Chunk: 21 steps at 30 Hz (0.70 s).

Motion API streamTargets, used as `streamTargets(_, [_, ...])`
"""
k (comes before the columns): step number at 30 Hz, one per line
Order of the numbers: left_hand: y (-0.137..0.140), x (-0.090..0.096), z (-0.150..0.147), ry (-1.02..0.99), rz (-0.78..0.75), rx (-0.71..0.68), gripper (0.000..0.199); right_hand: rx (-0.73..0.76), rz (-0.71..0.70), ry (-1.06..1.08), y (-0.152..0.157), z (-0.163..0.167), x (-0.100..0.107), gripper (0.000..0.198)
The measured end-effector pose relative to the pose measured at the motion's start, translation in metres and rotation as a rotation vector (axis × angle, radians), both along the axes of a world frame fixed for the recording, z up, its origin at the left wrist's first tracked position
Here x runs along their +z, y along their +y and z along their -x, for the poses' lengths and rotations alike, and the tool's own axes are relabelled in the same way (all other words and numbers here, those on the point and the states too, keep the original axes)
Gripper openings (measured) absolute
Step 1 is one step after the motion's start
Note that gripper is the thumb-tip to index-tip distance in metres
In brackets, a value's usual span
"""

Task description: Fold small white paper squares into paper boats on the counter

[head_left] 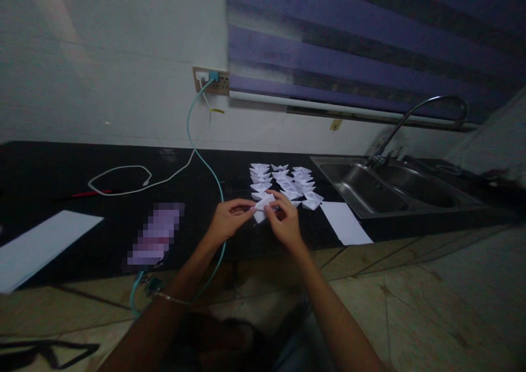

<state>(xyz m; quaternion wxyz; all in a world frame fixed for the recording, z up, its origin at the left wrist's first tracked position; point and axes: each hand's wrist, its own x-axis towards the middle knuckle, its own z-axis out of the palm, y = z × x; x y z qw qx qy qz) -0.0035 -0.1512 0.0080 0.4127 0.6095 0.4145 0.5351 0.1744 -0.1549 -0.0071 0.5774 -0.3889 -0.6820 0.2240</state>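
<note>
Between my two hands is a small piece of folded white paper [263, 204], held just above the front part of the black counter. My left hand [230, 217] pinches its left side between thumb and fingers. On the other side, my right hand [284, 218] grips it with the thumb in front and fingers behind. Right behind the hands stand several white paper boats [283, 181], set close together in rows. My fingers and the held paper hide part of the nearest boats.
A stack of white paper [49, 246] lies at the left, near a phone [158, 232] with a blurred screen. More white sheets [345, 223] lie beside the steel sink [378, 188]. A teal cable [217, 175] hangs from the wall socket [211, 80] across the counter. A white cable [119, 193] loops leftward.
</note>
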Motion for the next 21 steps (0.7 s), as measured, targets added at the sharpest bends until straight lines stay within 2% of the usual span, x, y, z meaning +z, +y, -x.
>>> streamTargets(9, [0.0028, 0.0004, 0.0022, 0.020, -0.023, 0.067, 0.012, -0.009, -0.038, -0.003, 0.0005, 0.0021, 0.0029, 0.007])
streamTargets(18, [0.0030, 0.0025, 0.0028, -0.009, -0.025, 0.106, 0.010, 0.043, 0.015, -0.006, 0.0028, 0.0026, 0.0002, 0.008])
streamTargets(21, [0.0035, 0.0016, 0.0029, -0.005, -0.020, 0.096, 0.010, 0.025, 0.076, 0.009, 0.0042, 0.0032, -0.0036, 0.010])
